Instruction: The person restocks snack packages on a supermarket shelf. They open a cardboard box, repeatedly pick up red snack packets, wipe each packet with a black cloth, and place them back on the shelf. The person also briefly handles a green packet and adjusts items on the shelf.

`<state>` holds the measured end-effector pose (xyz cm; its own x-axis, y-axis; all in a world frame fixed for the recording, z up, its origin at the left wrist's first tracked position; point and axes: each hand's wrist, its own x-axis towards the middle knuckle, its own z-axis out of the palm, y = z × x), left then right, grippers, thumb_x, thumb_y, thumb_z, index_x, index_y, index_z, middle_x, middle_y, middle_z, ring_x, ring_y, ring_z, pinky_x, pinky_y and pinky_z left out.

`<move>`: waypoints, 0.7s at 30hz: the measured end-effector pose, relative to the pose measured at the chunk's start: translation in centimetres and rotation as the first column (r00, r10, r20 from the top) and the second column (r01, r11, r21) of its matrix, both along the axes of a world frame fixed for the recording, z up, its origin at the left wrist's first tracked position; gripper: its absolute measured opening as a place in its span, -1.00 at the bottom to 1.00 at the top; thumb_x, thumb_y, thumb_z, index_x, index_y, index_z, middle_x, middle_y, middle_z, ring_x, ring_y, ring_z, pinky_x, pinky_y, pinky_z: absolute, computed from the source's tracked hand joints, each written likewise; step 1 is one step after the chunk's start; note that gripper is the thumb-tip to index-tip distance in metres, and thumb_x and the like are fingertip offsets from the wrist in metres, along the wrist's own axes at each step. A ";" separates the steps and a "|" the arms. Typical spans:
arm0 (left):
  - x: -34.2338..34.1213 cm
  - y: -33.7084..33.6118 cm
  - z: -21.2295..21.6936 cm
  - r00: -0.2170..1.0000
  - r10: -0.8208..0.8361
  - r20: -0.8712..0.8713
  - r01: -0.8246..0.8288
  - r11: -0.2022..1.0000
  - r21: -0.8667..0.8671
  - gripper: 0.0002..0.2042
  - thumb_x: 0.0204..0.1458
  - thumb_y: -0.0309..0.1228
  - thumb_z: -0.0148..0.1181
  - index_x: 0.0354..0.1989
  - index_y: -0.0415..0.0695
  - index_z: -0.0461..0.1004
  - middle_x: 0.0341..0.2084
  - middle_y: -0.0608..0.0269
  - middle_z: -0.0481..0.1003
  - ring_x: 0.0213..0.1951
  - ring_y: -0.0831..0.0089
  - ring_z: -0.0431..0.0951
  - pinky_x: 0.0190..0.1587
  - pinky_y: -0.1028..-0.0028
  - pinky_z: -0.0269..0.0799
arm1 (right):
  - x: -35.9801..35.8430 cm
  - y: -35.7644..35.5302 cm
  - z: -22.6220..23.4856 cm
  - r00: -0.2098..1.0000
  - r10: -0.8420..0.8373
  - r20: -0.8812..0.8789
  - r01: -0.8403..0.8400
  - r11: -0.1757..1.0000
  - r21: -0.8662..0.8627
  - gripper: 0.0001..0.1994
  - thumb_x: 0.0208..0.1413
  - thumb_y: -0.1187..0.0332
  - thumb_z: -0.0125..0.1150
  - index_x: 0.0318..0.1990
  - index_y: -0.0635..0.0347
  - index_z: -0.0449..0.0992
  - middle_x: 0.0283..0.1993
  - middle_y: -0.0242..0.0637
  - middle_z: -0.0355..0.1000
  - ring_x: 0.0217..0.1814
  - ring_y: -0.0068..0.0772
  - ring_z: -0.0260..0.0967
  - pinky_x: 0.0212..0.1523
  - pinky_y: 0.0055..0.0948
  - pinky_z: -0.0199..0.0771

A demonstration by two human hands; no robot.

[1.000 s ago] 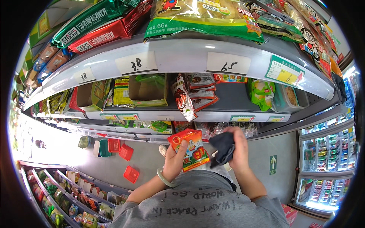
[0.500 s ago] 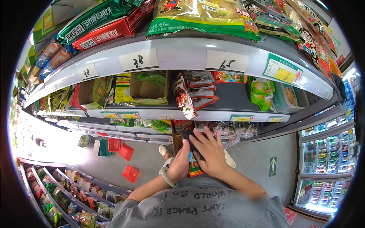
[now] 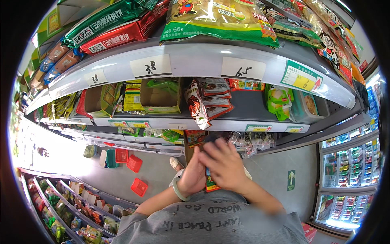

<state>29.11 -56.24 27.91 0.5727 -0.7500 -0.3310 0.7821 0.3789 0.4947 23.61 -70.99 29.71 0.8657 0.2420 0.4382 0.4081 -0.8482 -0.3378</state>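
My hands are close together in front of my chest, below the lower shelf. My left hand (image 3: 191, 175), with a pale bangle on its wrist, points upward with its thumb side towards me; most of its fingers are hidden. Across it lies my right hand (image 3: 226, 166), fingers stretched and somewhat spread, smeared by motion. A black object (image 3: 211, 138) shows past the right fingertips; its kind cannot be made out. Beneath the right hand is a colourful packet (image 3: 211, 185), mostly covered, and what supports it is hidden.
Shelves with a white front edge (image 3: 195, 63) curve just ahead, holding snack bags (image 3: 219, 24), red-white sachets (image 3: 199, 105) and an open carton (image 3: 160, 97). Red baskets (image 3: 139, 187) stand on the floor at left. Glass-door coolers (image 3: 345, 166) line the right, another shelf (image 3: 73, 203) the lower left.
My right hand has shifted slightly over the left and is now blurred. Less of the black object shows beside the fingers. The shelves sit marginally lower in view.
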 end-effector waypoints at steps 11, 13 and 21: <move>-0.6 0.6 -2.4 0.976 -0.219 -0.006 0.218 0.964 0.155 -0.56 0.36 -0.06 -0.18 0.01 -0.23 0.40 -0.26 0.15 0.58 -0.31 0.40 0.64 -0.21 0.41 0.60 | 0.2 -1.7 -2.7 0.961 -0.262 -0.094 0.267 0.777 0.570 -0.84 0.17 0.43 0.05 -0.30 0.24 0.57 -0.24 -0.06 0.52 -0.20 -0.10 0.48 -0.15 -0.30 0.46; -0.6 0.5 -2.2 0.971 -0.235 -0.050 0.240 0.962 0.131 -0.54 0.35 -0.02 -0.16 0.00 -0.23 0.40 -0.28 0.12 0.59 -0.35 0.38 0.65 -0.26 0.38 0.61 | 0.0 -2.4 -3.5 0.935 -0.334 -0.118 0.323 0.670 0.669 -0.81 0.22 0.43 -0.01 -0.31 0.29 0.55 -0.24 -0.07 0.52 -0.19 -0.16 0.48 -0.13 -0.32 0.44; -0.4 -0.6 -1.2 0.987 -0.101 -0.125 0.090 0.992 -0.092 -0.49 0.37 -0.01 -0.28 0.34 -0.05 0.17 0.20 0.26 0.34 0.19 0.41 0.38 0.28 0.35 0.27 | -0.4 1.0 -1.5 0.969 -0.179 0.173 0.148 0.973 0.176 -0.60 0.16 0.22 0.03 0.05 0.29 0.52 0.20 0.02 0.39 0.20 0.18 0.33 0.29 0.03 0.19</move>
<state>28.74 -56.80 26.69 0.4539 -0.8280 -0.3293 0.8718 0.3362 0.3562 23.22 -70.01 28.21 0.7866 0.0175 0.6173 0.3372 -0.8496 -0.4057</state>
